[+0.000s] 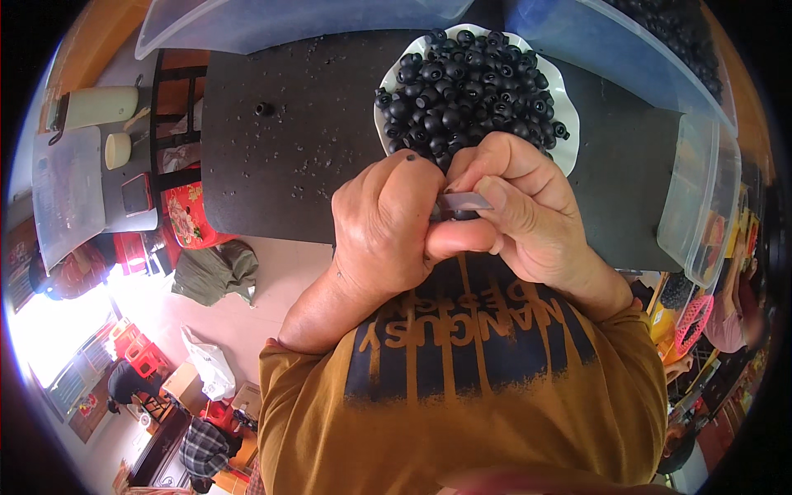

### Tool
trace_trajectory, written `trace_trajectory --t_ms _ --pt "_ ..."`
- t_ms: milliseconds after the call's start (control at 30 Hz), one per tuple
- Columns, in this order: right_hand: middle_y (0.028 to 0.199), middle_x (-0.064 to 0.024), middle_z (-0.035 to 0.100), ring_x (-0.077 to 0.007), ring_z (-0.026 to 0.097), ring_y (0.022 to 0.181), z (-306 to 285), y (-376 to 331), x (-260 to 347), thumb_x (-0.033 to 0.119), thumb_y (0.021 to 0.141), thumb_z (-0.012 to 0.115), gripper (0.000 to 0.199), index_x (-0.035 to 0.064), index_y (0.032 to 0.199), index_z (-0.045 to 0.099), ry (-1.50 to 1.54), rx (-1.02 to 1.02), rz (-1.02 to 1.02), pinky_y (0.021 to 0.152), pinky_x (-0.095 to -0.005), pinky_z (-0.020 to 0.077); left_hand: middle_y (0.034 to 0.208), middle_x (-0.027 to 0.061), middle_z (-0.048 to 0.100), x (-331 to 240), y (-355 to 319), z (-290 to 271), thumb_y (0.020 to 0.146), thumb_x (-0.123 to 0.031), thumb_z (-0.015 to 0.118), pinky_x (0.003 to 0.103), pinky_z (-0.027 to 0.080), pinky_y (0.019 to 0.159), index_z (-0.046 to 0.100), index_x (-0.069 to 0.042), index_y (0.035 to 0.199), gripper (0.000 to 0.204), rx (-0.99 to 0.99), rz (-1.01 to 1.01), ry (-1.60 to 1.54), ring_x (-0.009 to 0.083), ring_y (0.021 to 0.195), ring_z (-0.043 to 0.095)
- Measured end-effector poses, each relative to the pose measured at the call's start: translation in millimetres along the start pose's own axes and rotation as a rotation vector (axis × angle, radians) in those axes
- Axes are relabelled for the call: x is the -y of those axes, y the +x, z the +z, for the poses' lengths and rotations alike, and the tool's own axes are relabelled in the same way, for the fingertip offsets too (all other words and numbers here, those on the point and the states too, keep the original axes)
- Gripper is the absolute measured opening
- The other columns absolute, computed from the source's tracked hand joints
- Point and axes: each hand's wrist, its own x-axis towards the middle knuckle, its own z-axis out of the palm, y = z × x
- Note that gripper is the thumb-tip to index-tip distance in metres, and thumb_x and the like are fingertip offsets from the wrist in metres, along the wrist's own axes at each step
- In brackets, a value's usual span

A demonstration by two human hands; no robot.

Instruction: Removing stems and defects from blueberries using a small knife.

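Note:
Close in front of my chest, both hands meet over the near edge of the dark table. My right hand pinches a small flat grey blade between thumb and fingers. My left hand is closed, its thumb stretched toward the right hand, around a small black part that is mostly hidden by the fingers. The blade's end lies against or beside that part. Just beyond the hands stands a white plate with a wavy rim, heaped with round black plastic parts that have ring-like openings.
One loose black part and many tiny black scraps lie on the dark table. Translucent plastic bins stand along the far side, another bin at the right. Left are a pale green flask and a phone. Other people sit farther off.

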Motion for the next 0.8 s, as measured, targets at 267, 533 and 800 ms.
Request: trace_trajectory --t_ms 267,533,800 --pt "0.074 -0.0058 0.063 -0.0034 0.044 0.053 -3.9 -0.3 -6.5 0.016 0.092 0.05 0.015 0.0025 0.095 0.055 0.067 -0.024 -0.005 0.049 -0.0162 0.0356 0.057 0.0114 0.044 -2.5 -2.6 -1.4 0.083 -0.059 0.043 0.032 0.036 0.04 0.045 0.001 0.068 0.061 0.029 0.032 0.055 0.0281 0.045 0.047" --pt "0.073 -0.0048 0.062 -0.0037 0.044 0.053 3.4 0.5 -4.1 0.017 0.092 0.051 0.016 0.0023 0.095 0.055 0.06 0.007 0.028 0.05 -0.0168 0.0366 0.048 0.003 0.037 2.2 -0.6 -6.4 0.069 -0.066 0.052 0.029 0.036 0.033 0.039 -0.009 0.058 0.06 -0.051 0.027 0.068 0.0194 0.038 0.042" --pt "0.072 0.0015 0.057 -0.0003 0.042 0.052 10.3 -0.2 -9.8 0.019 0.092 0.05 0.018 0.0029 0.096 0.055 -0.053 -0.051 -0.005 0.048 -0.0133 0.0327 0.05 0.0032 0.039 3.6 -2.6 -9.6 0.066 -0.069 0.052 0.03 0.038 0.035 0.041 -0.008 0.06 0.061 -0.031 -0.008 0.036 0.0204 0.04 0.044"
